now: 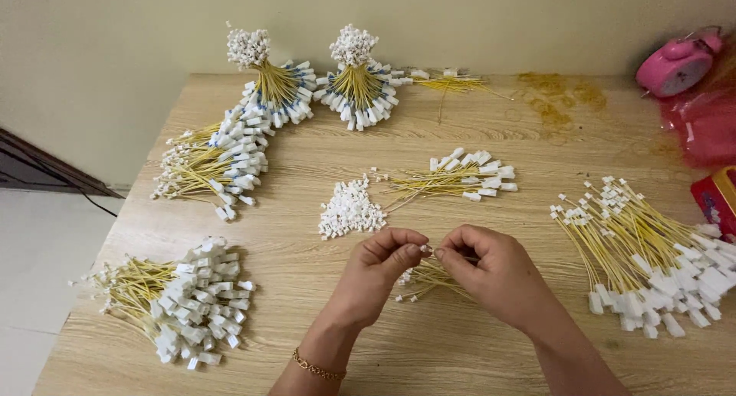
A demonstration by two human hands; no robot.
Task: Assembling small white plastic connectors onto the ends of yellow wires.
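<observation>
While both hands (429, 262) pinch yellow wires (433, 277), table (475, 350) front lies bare.

Seven bundles of yellow wires (222, 162) ring the table; one heap of white connectors (350, 210) at center; one pink clock (677, 64) at two o'clock.

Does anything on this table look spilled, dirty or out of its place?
Yes. Brownish-yellow stains mark the wooden table at the far right, near the pink alarm clock. They look like dried spillage. The yellow wire bundles lie sorted in groups.
</observation>
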